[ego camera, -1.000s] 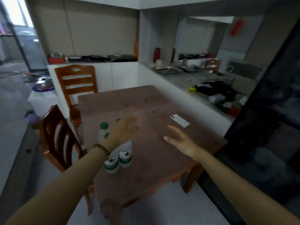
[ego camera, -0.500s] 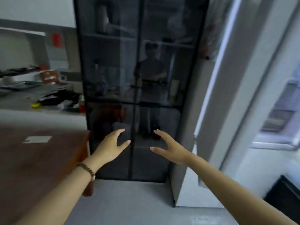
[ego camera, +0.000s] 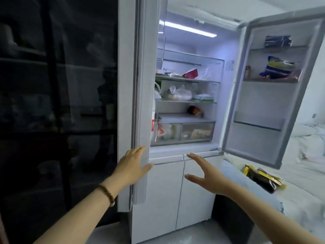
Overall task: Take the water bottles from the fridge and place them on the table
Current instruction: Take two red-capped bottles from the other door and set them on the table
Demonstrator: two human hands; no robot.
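Nearest the camera, we are seeing two bare forearms reaching forward, the left one wearing a beaded bracelet [ego camera: 107,192]. The left hand [ego camera: 133,164] is lying flat, fingers straight, against the lower edge of the left upper door [ego camera: 142,85] of the fridge [ego camera: 165,191]. The right hand [ego camera: 205,175] is hovering spread and relaxed, holding nothing, just in front of the closed lower doors and apart from them.

Beyond the hands, both upper doors are standing open and a light strip [ego camera: 190,29] is glowing at the top of the compartment. Two clear drawers [ego camera: 182,132] are sitting side by side at the bottom. On the shelves above we are noting a knotted plastic bag [ego camera: 179,94], a green-and-white pack [ego camera: 204,98] just beside it, and a red packet [ego camera: 190,73] one shelf higher. A pale container with a red label [ego camera: 153,124] is showing at the left edge, partly hidden by the left door. We cannot tell whether it, or the green-and-white pack, belongs to the water bottles; no item is clear enough to name as one.

The right upper door [ego camera: 260,106] is swinging wide, its bins holding a blue-and-yellow bag [ego camera: 277,67]. Below it, yellow-and-black packets [ego camera: 263,176] are lying on a white bed [ego camera: 299,199]. A dark glass cabinet [ego camera: 52,103] is standing at the left, touching the fridge.
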